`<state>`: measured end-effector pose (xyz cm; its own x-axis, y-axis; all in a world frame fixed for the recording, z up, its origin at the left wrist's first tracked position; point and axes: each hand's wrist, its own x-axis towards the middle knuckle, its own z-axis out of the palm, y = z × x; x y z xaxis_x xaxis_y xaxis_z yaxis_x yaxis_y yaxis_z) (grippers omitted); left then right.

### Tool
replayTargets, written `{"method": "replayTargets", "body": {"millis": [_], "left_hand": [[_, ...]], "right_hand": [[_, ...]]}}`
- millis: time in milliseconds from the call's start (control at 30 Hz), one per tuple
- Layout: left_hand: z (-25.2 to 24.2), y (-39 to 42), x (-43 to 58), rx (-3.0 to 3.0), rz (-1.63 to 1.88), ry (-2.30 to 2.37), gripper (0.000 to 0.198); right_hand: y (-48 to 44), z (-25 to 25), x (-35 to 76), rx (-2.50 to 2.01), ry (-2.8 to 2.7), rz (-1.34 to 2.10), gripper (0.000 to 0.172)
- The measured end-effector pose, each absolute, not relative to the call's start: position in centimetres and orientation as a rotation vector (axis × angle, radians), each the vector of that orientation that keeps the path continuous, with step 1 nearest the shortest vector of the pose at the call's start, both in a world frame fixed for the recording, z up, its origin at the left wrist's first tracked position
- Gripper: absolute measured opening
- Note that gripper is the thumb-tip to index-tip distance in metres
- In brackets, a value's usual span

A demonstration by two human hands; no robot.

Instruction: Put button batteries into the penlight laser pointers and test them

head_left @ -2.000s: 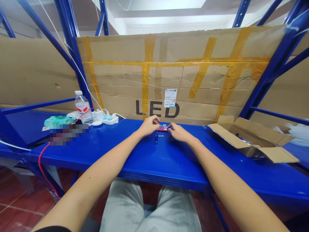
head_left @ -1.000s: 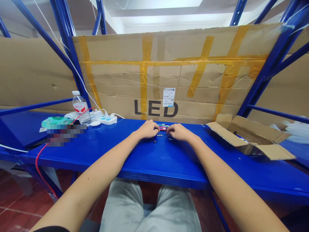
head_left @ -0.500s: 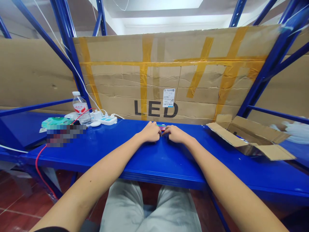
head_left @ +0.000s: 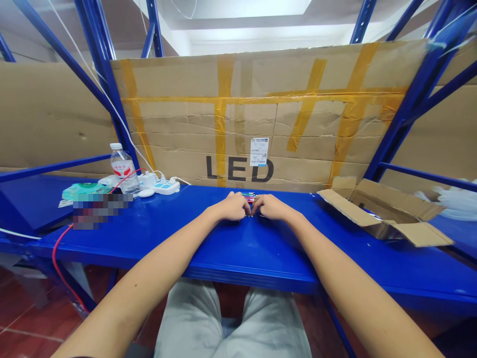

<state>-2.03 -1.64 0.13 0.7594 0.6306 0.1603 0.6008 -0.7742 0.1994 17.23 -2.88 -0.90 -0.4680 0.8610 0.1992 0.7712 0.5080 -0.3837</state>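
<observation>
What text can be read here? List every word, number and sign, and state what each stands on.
"LED": on the taped cardboard panel.
White barcoded label on that panel: print too small to read.
Red print on the plastic bottle: too blurred to read.
No other text is legible.

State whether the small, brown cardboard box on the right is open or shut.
Open: the box has its flaps splayed outward, none covering it.

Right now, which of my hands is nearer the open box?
Your right hand; your left hand is farther from the open box, toward the bottle.
</observation>
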Motion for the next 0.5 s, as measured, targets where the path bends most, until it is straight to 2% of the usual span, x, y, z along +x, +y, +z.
{"method": "replayTargets", "body": {"millis": [167,267,400,500], "left_hand": [[0.2,-1.8,-1.8,2.762,0.346,1.004,0.049],[0.3,-1.3,-2.1,2.785,0.47,1.011,0.047],[0.2,0.4,-3.2,2.727,0.797,1.117,0.034],[-0.4,1.6,-4.1,2.587,0.802,1.215,0.024]], "right_hand": [[-2.8,-1.1,17.3,-1.366,-2.366,0.359,0.046],[-3.2,-0.4,17.2,-1.363,-2.335,0.302,0.045],[-3.6,0.4,17.3,-1.426,-2.215,0.191,0.041],[-3.6,0.6,17.4,-1.518,-2.15,0.189,0.035]]}}
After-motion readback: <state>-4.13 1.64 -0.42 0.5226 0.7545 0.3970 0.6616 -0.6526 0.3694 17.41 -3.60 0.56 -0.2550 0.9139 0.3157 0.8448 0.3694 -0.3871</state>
